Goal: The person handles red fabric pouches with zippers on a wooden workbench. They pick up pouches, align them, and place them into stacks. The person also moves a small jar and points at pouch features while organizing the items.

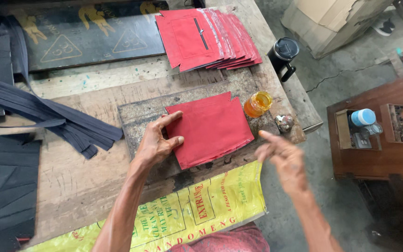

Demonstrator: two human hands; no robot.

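Centrally, the left hand (157,142) presses flat, fingers spread, on a red panel (211,127); the right hand (281,156) hovers lower right, loose, grasping nothing.

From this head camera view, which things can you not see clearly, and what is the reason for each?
- Right hand: blurred, so its fingertips cannot be made out clearly.
- Red piece: its left edge lies under the left hand.
- Red stack: only the top piece shows in full; the lower ones are covered.
- Orange jar: contents too small to tell.
- Wooden box on the side table: contents too small and dark.
- Dark strips: cut by the left edge.
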